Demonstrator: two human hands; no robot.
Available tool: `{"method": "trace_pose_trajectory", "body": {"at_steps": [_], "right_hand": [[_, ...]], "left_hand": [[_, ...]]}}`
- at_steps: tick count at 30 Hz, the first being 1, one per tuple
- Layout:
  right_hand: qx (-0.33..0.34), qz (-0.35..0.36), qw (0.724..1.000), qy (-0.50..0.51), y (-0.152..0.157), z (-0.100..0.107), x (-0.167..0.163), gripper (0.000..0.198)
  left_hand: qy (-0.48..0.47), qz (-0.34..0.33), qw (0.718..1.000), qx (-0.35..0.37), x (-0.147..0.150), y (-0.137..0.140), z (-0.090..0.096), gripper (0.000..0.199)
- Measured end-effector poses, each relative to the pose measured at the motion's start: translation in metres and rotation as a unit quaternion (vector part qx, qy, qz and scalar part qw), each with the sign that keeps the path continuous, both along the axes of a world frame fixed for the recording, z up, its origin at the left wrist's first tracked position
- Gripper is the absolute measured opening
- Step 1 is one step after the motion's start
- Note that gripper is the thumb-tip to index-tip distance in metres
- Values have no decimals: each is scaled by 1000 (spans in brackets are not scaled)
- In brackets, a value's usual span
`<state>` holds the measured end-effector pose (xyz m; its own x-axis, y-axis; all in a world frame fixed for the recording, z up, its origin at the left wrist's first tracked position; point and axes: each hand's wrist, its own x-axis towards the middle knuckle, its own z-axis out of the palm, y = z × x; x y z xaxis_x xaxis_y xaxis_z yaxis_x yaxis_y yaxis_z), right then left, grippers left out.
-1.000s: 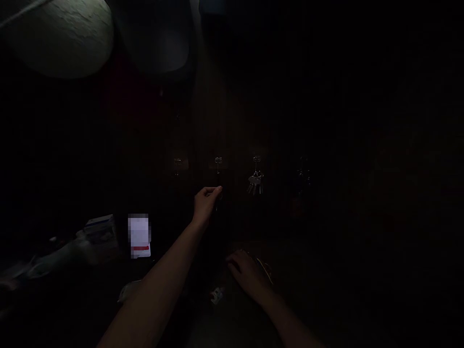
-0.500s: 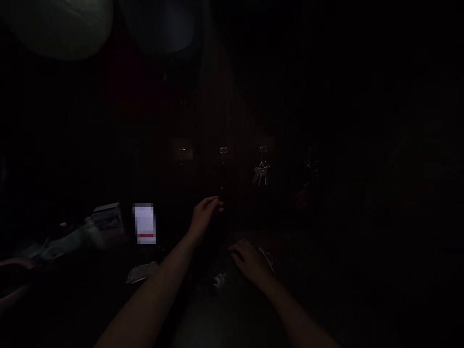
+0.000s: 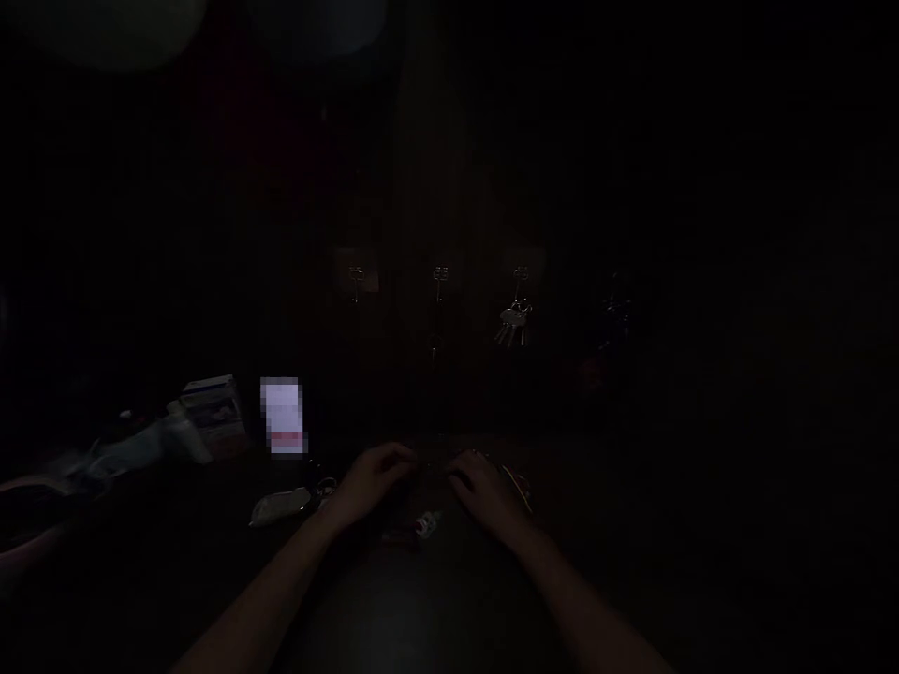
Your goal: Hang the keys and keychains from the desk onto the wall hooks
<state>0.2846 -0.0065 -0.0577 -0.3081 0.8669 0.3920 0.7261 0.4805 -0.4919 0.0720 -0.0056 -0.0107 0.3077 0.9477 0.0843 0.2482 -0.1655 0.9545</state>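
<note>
The scene is very dark. My left hand is low over the dark surface, thumb and bent fingers slightly apart, nothing visible in them. My right hand rests on the surface opposite, fingers spread loosely, beside a thin yellow-edged item. Between my forearms lies a small pale trinket with red on it. Past my hands, a small ring-like item hangs below the middle hook. A bunch of keys hangs from the hook to its right.
Another hook is at the left, and a dim dark cluster hangs at the far right. A lit, blurred-out panel, a box, a pale flat item and a plastic bag stand or lie at left.
My left hand has moved down from below the middle hook to the surface, away from the small hanging item. My right hand has stayed nearly still. The view has shifted slightly.
</note>
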Motion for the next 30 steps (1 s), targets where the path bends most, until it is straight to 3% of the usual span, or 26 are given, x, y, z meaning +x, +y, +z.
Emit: {"method": "trace_pose_trajectory", "body": {"at_steps": [2,6,10,18,24,30], "right_hand": [[2,0,1000,-1,-1,1,0,17],[-3,-8,1000,-12,-1,2,-2,17],[-13,-10,1000,-24,-1,2,-1,17],[-21,-10,999,-23,0,1,-1,18],[-12,-3,999,-29,0,0,-1,17],[-30,61,998,-11,-11,8,-11,18]], "left_hand": [[90,-26,995,40,-3,-9,0,19],[208,-16,974,93,-9,-20,-5,20],[227,-46,969,82,-15,-26,-10,21],[269,-94,957,53,-28,-34,2,22],[263,-134,952,77,-27,-35,7,7],[239,-79,966,62,-22,-36,6,15]]}}
